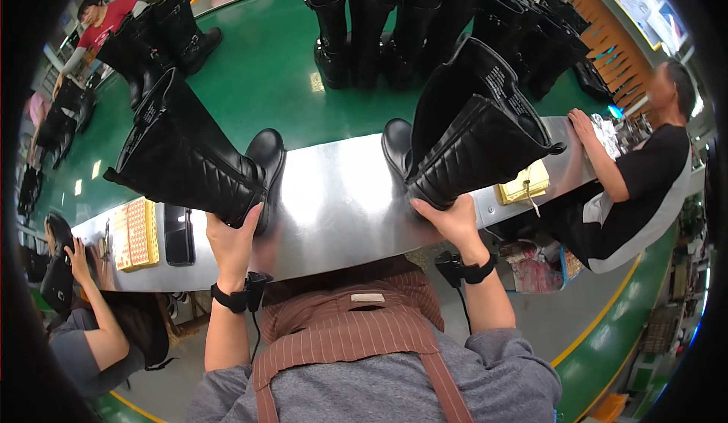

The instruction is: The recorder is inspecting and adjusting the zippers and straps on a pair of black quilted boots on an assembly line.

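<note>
— So, where are the boots right now?

— Both sit on the steel bench. My left hand has its fingers curled under the heel of the left boot; my right hand cups the heel of the right boot. Both shafts lean outward, toes pointing at each other.

— How do I expect them to handle?

— Tall quilted shafts look soft and floppy, so I judge they'd fold if I grabbed them high. The soles look stiff and carry most of the weight. The shiny toe caps seem slippery.

— Best hold, then?

— At the heel and sole, as now, fingers closed snugly around it. A second grip near the ankle would steady the shaft.

— Anything close by?

— A yellow pad just beside the right boot.
</note>
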Demonstrator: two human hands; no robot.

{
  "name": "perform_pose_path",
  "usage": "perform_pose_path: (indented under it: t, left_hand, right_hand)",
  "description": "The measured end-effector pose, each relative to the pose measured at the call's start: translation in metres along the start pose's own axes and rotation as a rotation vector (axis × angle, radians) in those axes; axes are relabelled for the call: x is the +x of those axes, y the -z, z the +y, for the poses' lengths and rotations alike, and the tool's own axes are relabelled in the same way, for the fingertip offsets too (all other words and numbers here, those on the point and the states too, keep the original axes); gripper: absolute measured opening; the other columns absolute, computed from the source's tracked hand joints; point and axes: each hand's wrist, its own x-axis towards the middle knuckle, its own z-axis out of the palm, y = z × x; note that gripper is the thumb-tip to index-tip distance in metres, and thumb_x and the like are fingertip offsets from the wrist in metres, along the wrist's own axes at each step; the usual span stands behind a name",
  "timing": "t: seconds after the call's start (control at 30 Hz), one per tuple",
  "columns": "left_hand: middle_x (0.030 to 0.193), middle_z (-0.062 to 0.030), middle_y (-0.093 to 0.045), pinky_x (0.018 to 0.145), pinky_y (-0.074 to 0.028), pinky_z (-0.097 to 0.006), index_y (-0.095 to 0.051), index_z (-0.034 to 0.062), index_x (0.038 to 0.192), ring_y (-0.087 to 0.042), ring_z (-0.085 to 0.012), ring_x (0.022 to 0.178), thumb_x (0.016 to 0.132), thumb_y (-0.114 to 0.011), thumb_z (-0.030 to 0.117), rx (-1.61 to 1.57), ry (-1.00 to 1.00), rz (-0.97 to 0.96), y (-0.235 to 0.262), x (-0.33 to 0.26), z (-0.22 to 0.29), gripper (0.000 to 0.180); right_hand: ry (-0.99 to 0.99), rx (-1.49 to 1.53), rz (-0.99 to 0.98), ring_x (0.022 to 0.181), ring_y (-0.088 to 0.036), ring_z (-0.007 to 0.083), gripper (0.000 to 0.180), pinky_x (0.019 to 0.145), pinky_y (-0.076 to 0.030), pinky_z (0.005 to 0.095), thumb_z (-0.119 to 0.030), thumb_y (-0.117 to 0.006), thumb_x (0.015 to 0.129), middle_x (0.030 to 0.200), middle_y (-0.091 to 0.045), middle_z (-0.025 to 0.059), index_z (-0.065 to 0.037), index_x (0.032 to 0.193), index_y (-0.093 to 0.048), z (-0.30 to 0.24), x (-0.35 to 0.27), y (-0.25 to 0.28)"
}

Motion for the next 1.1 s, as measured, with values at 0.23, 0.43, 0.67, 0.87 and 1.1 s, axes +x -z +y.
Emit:
perform_pose_path:
  t: [0.23, 0.43, 0.67, 0.87, 1.1]
  left_hand:
    - [0.103, -0.0140, -0.055, 0.081, -0.045, -0.037, -0.053, 0.0001, 0.116, -0.053, -0.0278, 0.094, 0.080, -0.072, 0.007, 0.064, -0.608, 0.026, -0.028, -0.039, 0.039, 0.042]
    - [0.076, -0.0022, -0.064, 0.059, -0.047, -0.024, -0.060, 0.0001, 0.101, -0.056, -0.0105, 0.062, 0.095, -0.066, 0.020, -0.107, 0.152, -0.741, -0.116, -0.027, 0.039, 0.022]
    - [0.071, -0.0010, -0.066, 0.053, -0.039, -0.019, -0.066, 0.0043, 0.086, -0.053, -0.0057, 0.058, 0.099, -0.061, 0.026, -0.463, 0.533, -1.167, -0.107, -0.004, 0.032, 0.026]
    - [0.068, -0.0057, -0.066, 0.051, -0.042, -0.018, -0.066, 0.0001, 0.086, -0.057, -0.0064, 0.054, 0.098, -0.059, 0.013, -0.984, 0.271, -1.020, -0.018, 0.025, 0.139, 0.020]
    - [0.077, -0.0038, -0.070, 0.058, -0.045, -0.019, -0.068, 0.0014, 0.098, -0.062, -0.0067, 0.069, 0.099, -0.060, 0.023, -0.528, 0.191, -0.970, -0.004, 0.033, 0.151, 0.023]
  right_hand:
    - [0.090, 0.066, -0.147, 0.089, -0.070, 0.0206, 0.035, 0.079, -0.053, 0.0328, -0.015, -0.082, 0.073, 0.097, -0.074, 0.0124, 0.001, 0.102, -0.070, -0.005, 0.003, -0.040]
    - [0.085, 0.330, -0.293, 0.088, -0.067, 0.0139, 0.029, 0.080, -0.053, 0.0289, -0.008, -0.080, 0.077, 0.098, -0.073, 0.0072, 0.003, 0.102, -0.070, -0.016, 0.004, -0.042]
    - [0.138, 0.320, -0.487, 0.092, -0.065, 0.0144, 0.032, 0.085, -0.052, 0.0297, -0.002, -0.079, 0.077, 0.102, -0.070, 0.0059, 0.001, 0.106, -0.067, -0.021, 0.006, -0.035]
    - [0.322, 0.138, -0.263, 0.105, -0.066, 0.0219, 0.046, 0.093, -0.050, 0.0345, -0.009, -0.078, 0.074, 0.111, -0.070, 0.0098, -0.003, 0.118, -0.066, -0.030, -0.001, -0.048]
    - [0.281, 0.105, -0.406, 0.117, -0.057, 0.0218, 0.061, 0.101, -0.044, 0.0358, -0.013, -0.083, 0.074, 0.123, -0.062, 0.0099, -0.002, 0.129, -0.058, -0.029, 0.004, -0.054]
